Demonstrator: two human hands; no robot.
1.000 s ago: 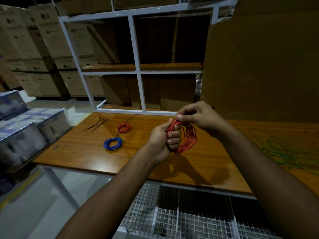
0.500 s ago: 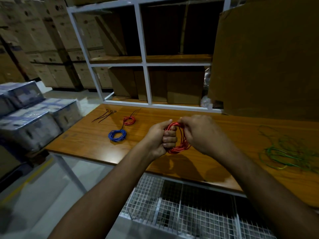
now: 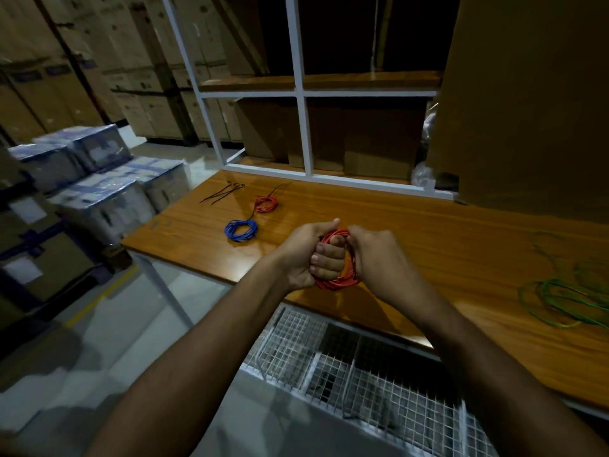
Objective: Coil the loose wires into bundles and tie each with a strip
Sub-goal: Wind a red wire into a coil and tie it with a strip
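A coil of red wire (image 3: 336,282) is held above the wooden table (image 3: 428,239). My left hand (image 3: 309,252) grips its left side, fingers curled through the loop. My right hand (image 3: 379,258) clasps the right side, covering much of the coil. On the table to the left lie a blue wire bundle (image 3: 241,230) and a smaller red wire bundle (image 3: 266,203) with a dark strip on it. Loose black tie strips (image 3: 221,192) lie near the far left corner. A loose tangle of green wire (image 3: 566,298) spreads at the right.
A white metal shelf frame (image 3: 301,94) with cardboard boxes stands behind the table, and a large cardboard sheet (image 3: 527,103) leans at the right. Wrapped boxes (image 3: 99,196) are stacked on the floor at the left. A wire mesh rack (image 3: 362,371) lies below the table's front edge.
My hands have drawn closer together around the red coil, squeezing it smaller, and my right hand dropped from the coil's top to its right side. The view has shifted left and down.
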